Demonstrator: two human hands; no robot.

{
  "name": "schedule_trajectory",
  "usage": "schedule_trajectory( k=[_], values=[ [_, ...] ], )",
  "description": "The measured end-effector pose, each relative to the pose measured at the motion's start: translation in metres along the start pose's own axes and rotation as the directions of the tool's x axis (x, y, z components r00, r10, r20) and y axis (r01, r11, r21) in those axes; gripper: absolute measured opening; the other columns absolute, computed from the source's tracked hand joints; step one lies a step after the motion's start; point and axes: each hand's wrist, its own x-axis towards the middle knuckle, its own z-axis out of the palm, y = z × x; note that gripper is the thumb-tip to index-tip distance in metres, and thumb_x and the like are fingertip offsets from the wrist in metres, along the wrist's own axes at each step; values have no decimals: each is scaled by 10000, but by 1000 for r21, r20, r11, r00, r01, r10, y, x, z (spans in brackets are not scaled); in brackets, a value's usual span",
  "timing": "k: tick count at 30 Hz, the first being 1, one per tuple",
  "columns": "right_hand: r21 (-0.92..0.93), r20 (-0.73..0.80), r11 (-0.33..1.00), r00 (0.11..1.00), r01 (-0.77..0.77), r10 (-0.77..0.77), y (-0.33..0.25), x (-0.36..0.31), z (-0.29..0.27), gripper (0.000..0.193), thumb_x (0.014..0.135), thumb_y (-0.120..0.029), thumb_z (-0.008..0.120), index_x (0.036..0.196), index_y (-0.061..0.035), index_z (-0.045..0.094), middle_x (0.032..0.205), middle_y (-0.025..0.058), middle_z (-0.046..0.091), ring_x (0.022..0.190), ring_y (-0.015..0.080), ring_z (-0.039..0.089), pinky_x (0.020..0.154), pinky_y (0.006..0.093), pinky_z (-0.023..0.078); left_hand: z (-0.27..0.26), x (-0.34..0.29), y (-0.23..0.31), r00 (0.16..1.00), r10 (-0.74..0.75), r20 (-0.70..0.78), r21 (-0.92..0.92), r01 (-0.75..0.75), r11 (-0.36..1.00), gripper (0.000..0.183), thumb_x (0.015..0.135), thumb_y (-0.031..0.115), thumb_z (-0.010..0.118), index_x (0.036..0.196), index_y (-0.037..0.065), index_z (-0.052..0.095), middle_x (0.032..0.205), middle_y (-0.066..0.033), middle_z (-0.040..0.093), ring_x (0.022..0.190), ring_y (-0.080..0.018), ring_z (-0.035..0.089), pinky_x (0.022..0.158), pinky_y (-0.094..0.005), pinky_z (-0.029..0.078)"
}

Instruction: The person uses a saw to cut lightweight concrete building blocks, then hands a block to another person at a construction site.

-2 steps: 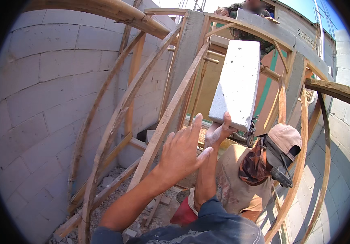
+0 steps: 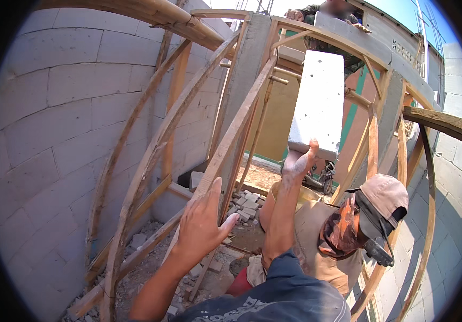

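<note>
My right hand (image 2: 299, 162) holds up a white lightweight concrete block (image 2: 317, 104) by its lower end, with the thumb against its near face. The palm lies under the block, and the other fingers are mostly hidden. The block stands tilted lengthwise, its top end near the wooden frame (image 2: 330, 37) overhead. Off to the left, my left hand (image 2: 204, 220) is raised with fingers stretched out, touching nothing I can make out; a slanting timber lies just behind it.
A person in a cap (image 2: 384, 198) is close at my right. Above the opening, another person leans over a grey block (image 2: 343, 29). Slanting timber props (image 2: 153, 153) stand on both sides. Block walls (image 2: 43, 129) flank us, and rubble (image 2: 249, 204) covers the ground.
My left hand has moved down and left, away from the block. My right hand and the block have shifted slightly right and upward. The person in the cap appears lower and further right.
</note>
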Motion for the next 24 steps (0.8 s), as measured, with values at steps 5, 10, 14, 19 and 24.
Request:
schedule_trajectory(
  k=[5, 10, 14, 19, 24],
  values=[
    [61, -5, 991, 992, -122, 123, 12, 60, 11, 440, 861, -289, 743, 1240, -125, 591, 1253, 41, 589, 1164, 244, 548, 969, 529, 496, 31, -60, -82, 956, -289, -40, 124, 292, 948, 950, 850, 318, 819, 1574, -28, 310, 1460, -304, 503, 1374, -479, 456, 1144, -563, 346],
    [104, 45, 982, 987, -157, 153, 33, 143, 20, 574, 795, -340, 824, 1281, -164, 574, 1288, 40, 588, 1173, 252, 527, 919, 540, 450, 65, -85, -110, 890, -456, 8, 140, 450, 882, 1022, 823, 328, 844, 1593, -21, 271, 1575, -297, 367, 1468, -507, 326, 1182, -617, 273],
    [94, 179, 986, 976, -139, 121, 57, 231, 36, 701, 735, -362, 839, 1353, -226, 536, 1358, 47, 566, 1232, 301, 503, 905, 607, 404, 90, -94, -128, 855, -519, 7, 136, 513, 848, 1059, 804, 323, 859, 1602, -16, 250, 1617, -290, 305, 1512, -502, 256, 1200, -621, 237],
    [58, 240, 989, 964, -134, 116, 84, 316, 59, 762, 685, -376, 831, 1373, -248, 531, 1410, 48, 550, 1285, 338, 483, 969, 655, 381, 96, -86, -121, 869, -478, -125, 293, 493, 820, 1013, 774, 298, 873, 1560, -30, 324, 1534, -300, 431, 1438, -483, 398, 1161, -580, 329],
    [63, 247, 985, 959, -161, 141, 99, 356, 107, 680, 690, -399, 798, 1311, -242, 570, 1306, 38, 602, 1177, 299, 537, 916, 610, 374, 96, -78, -120, 873, -458, -167, 293, 487, 823, 1008, 725, 266, 891, 1538, -29, 372, 1485, -281, 500, 1412, -451, 455, 1165, -549, 346]
  ],
)
